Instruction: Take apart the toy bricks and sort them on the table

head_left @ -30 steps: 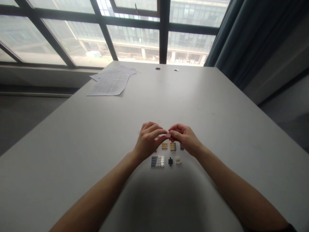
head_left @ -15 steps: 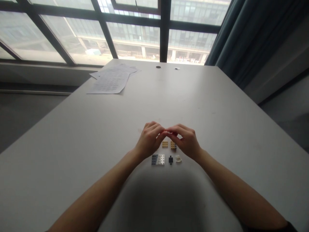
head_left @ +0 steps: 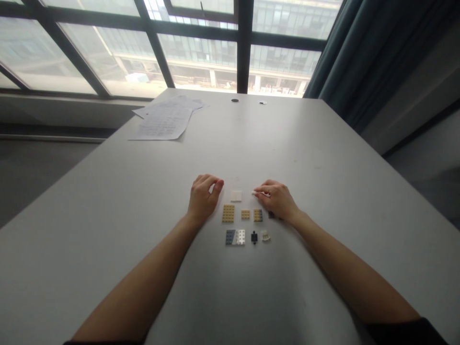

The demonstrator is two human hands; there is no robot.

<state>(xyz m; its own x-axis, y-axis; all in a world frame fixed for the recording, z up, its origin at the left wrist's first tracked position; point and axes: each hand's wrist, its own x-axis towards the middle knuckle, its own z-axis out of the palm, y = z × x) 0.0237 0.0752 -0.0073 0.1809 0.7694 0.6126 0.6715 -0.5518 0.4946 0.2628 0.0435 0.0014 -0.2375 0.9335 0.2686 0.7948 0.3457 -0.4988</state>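
A small white piece [head_left: 254, 192] is pinched between the thumb and fingers of my right hand [head_left: 278, 197]. A dark grey brick piece [head_left: 270, 214] shows partly from under that hand. My left hand [head_left: 204, 195] rests on the table with fingers curled and thumb drawn in, nothing visible in them. Between the hands lies a flat white tile [head_left: 236, 196]. Below it are a tan studded plate [head_left: 228, 213], a smaller tan plate [head_left: 245, 214] and a tan-and-blue-grey studded piece [head_left: 258, 215].
Closer to me lie a grey-and-white studded plate [head_left: 235, 237], a black piece with end knobs [head_left: 254, 237] and a cream bracket-like piece [head_left: 265, 236]. Printed papers [head_left: 165, 122] lie far left on the white table [head_left: 305, 143]. Windows and a curtain [head_left: 345, 62] stand beyond.
My hands, formerly together at the fingertips, have parted. The left moved left, uncovering the white tile and large tan plate; the right stays at right with a small white piece.
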